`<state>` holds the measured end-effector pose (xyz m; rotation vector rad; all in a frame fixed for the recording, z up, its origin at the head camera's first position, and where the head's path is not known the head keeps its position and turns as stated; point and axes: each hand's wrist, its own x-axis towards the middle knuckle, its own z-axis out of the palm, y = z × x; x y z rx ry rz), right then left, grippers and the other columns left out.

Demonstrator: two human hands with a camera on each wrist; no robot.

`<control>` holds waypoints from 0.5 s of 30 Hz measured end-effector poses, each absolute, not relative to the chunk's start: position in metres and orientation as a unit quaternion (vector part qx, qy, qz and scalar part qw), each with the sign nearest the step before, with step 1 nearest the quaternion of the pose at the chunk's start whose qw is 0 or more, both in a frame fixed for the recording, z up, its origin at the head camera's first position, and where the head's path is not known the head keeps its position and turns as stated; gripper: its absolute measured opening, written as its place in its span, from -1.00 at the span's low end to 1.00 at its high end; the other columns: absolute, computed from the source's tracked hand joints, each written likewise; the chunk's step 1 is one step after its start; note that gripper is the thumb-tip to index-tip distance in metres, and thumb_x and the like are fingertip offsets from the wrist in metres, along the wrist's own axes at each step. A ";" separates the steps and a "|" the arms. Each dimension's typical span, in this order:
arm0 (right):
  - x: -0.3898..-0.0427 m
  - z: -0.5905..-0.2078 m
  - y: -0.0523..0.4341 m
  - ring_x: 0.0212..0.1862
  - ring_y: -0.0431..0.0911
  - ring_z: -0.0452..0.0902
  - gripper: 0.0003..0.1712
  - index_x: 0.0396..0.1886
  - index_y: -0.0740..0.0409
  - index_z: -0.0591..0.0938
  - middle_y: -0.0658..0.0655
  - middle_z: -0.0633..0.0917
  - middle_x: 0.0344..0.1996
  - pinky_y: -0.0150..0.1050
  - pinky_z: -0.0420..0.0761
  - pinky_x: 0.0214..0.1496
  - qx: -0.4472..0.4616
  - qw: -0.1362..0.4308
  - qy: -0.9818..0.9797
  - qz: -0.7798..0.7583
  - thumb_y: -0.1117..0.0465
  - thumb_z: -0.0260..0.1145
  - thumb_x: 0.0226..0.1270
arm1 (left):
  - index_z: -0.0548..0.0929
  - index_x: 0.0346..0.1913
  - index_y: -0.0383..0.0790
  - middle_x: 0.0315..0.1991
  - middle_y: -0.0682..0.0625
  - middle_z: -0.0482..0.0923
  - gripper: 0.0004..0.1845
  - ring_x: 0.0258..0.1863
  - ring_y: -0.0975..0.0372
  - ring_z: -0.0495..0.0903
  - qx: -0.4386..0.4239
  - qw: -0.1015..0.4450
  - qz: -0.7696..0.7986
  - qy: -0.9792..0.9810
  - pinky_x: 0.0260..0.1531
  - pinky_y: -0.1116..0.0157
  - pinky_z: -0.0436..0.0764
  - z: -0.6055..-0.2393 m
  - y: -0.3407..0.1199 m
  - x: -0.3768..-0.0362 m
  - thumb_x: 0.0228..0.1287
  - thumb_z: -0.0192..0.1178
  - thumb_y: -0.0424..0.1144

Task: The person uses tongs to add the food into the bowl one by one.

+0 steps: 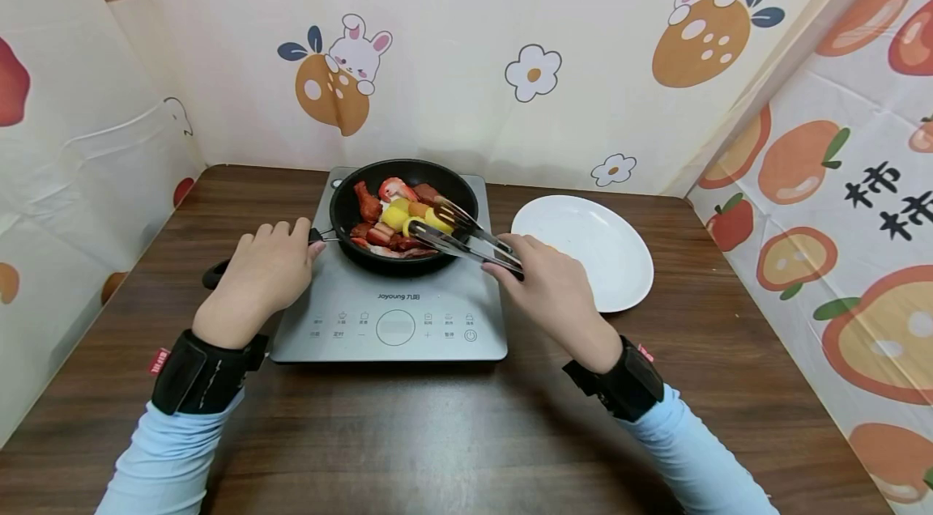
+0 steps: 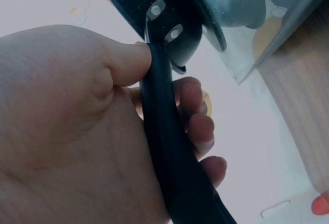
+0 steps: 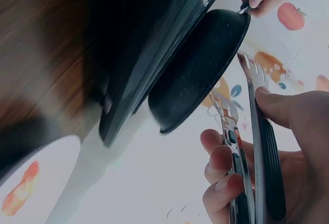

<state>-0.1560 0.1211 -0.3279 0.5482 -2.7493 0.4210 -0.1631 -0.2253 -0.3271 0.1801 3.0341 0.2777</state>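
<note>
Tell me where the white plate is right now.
In the head view the white plate lies on the wooden table at the right of the induction cooker, just beyond the right hand holding the tongs.

The handle (image 2: 169, 147) under my left hand (image 1: 266, 272) is smooth matt black plastic, riveted to a speckled dark pan (image 1: 403, 215). The tongs (image 1: 466, 238) in my right hand (image 1: 547, 292) are shiny metal with ribbed black grips. Below lies grainy wood (image 1: 452, 434); beside my right, a glossy white plate (image 1: 583, 252).

Head high; wrists close (pan (image 1: 404, 211) shared)
</note>
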 end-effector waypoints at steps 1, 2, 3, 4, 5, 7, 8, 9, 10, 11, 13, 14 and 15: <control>-0.155 -0.328 0.126 -0.48 -0.10 0.48 -0.50 0.17 -0.01 0.65 0.01 0.71 -0.32 -0.19 0.43 -0.51 0.190 0.157 -0.958 0.146 -0.15 0.41 0.36 | 0.31 0.31 -0.53 0.11 -0.52 0.47 -0.47 0.10 -0.32 0.43 0.059 0.044 0.091 0.993 0.09 -0.27 0.40 -0.327 -0.225 -0.163 0.68 -0.18 -0.07; -0.154 -0.329 0.131 -0.47 -0.10 0.48 -0.49 0.17 -0.01 0.65 0.01 0.71 -0.31 -0.18 0.44 -0.50 0.189 0.161 -0.958 0.144 -0.15 0.42 0.35 | 0.31 0.31 -0.53 0.11 -0.52 0.48 -0.47 0.09 -0.32 0.43 0.059 0.044 0.091 0.993 0.08 -0.26 0.40 -0.327 -0.226 -0.163 0.68 -0.19 -0.07; -0.154 -0.330 0.137 -0.46 -0.10 0.49 -0.50 0.16 -0.01 0.65 0.00 0.71 -0.30 -0.17 0.45 -0.49 0.186 0.167 -0.958 0.141 -0.15 0.42 0.35 | 0.32 0.30 -0.53 0.10 -0.52 0.48 -0.47 0.09 -0.32 0.43 0.059 0.044 0.090 0.993 0.08 -0.26 0.40 -0.327 -0.226 -0.163 0.68 -0.19 -0.07; -0.154 -0.330 0.143 -0.46 -0.10 0.49 -0.50 0.15 0.00 0.65 0.00 0.72 -0.29 -0.16 0.45 -0.49 0.181 0.172 -0.958 0.141 -0.14 0.43 0.34 | 0.32 0.30 -0.53 0.10 -0.51 0.48 -0.47 0.09 -0.32 0.43 0.059 0.043 0.090 0.993 0.07 -0.26 0.40 -0.327 -0.226 -0.163 0.68 -0.19 -0.07; -0.153 -0.331 0.149 -0.46 -0.10 0.49 -0.50 0.14 0.00 0.65 0.01 0.71 -0.30 -0.16 0.44 -0.49 0.175 0.174 -0.959 0.139 -0.14 0.43 0.34 | 0.32 0.30 -0.53 0.10 -0.51 0.48 -0.47 0.09 -0.32 0.43 0.059 0.043 0.090 0.993 0.07 -0.26 0.40 -0.327 -0.226 -0.163 0.68 -0.19 -0.07; -0.153 -0.332 0.160 -0.46 -0.08 0.50 -0.51 0.14 0.00 0.66 0.01 0.72 -0.30 -0.15 0.45 -0.49 0.160 0.177 -0.962 0.134 -0.14 0.42 0.35 | 0.32 0.30 -0.53 0.10 -0.52 0.48 -0.48 0.09 -0.32 0.43 0.059 0.042 0.089 0.993 0.07 -0.26 0.40 -0.327 -0.226 -0.163 0.68 -0.19 -0.07; -0.152 -0.333 0.166 -0.46 -0.07 0.52 -0.51 0.14 0.01 0.66 0.03 0.73 -0.28 -0.14 0.45 -0.49 0.152 0.177 -0.964 0.131 -0.15 0.41 0.36 | 0.31 0.30 -0.53 0.10 -0.52 0.48 -0.48 0.09 -0.32 0.44 0.059 0.042 0.089 0.993 0.07 -0.26 0.40 -0.327 -0.226 -0.163 0.68 -0.19 -0.07; -0.152 -0.334 0.172 -0.45 -0.05 0.55 -0.50 0.14 0.02 0.66 0.04 0.74 -0.27 -0.12 0.47 -0.48 0.143 0.177 -0.965 0.128 -0.15 0.40 0.37 | 0.31 0.30 -0.53 0.10 -0.52 0.48 -0.48 0.09 -0.32 0.44 0.059 0.042 0.088 0.993 0.07 -0.26 0.40 -0.327 -0.226 -0.163 0.68 -0.18 -0.07; -0.151 -0.335 0.178 -0.43 -0.02 0.59 -0.50 0.15 0.03 0.66 0.07 0.76 -0.24 -0.08 0.49 -0.46 0.135 0.174 -0.967 0.126 -0.15 0.39 0.38 | 0.31 0.30 -0.53 0.10 -0.51 0.48 -0.48 0.09 -0.32 0.44 0.059 0.042 0.088 0.993 0.07 -0.26 0.41 -0.326 -0.225 -0.163 0.68 -0.18 -0.07; -0.151 -0.336 0.184 -0.40 0.01 0.62 -0.49 0.16 0.04 0.66 0.10 0.77 -0.21 -0.05 0.51 -0.45 0.127 0.172 -0.969 0.122 -0.16 0.37 0.39 | 0.31 0.30 -0.53 0.10 -0.51 0.48 -0.48 0.09 -0.31 0.44 0.058 0.042 0.088 0.994 0.07 -0.25 0.41 -0.326 -0.225 -0.163 0.68 -0.18 -0.07; -0.150 -0.338 0.196 -0.31 0.08 0.69 -0.48 0.18 0.06 0.65 0.15 0.78 -0.14 0.04 0.56 -0.39 0.110 0.165 -0.973 0.119 -0.16 0.36 0.41 | 0.31 0.31 -0.54 0.11 -0.52 0.48 -0.47 0.10 -0.32 0.44 0.057 0.043 0.088 0.994 0.08 -0.26 0.41 -0.327 -0.224 -0.163 0.68 -0.18 -0.08; -0.149 -0.340 0.202 -0.27 0.12 0.71 -0.48 0.18 0.07 0.64 0.17 0.78 -0.11 0.07 0.57 -0.37 0.103 0.162 -0.975 0.115 -0.16 0.35 0.42 | 0.31 0.31 -0.54 0.12 -0.52 0.47 -0.47 0.11 -0.32 0.44 0.057 0.044 0.088 0.993 0.09 -0.26 0.40 -0.327 -0.224 -0.163 0.68 -0.18 -0.07; -0.149 -0.342 0.207 -0.23 0.14 0.72 -0.47 0.18 0.09 0.64 0.19 0.78 -0.10 0.11 0.58 -0.36 0.096 0.160 -0.976 0.112 -0.15 0.34 0.42 | 0.31 0.32 -0.54 0.13 -0.52 0.47 -0.47 0.12 -0.32 0.44 0.057 0.045 0.089 0.993 0.10 -0.27 0.40 -0.327 -0.224 -0.163 0.68 -0.18 -0.07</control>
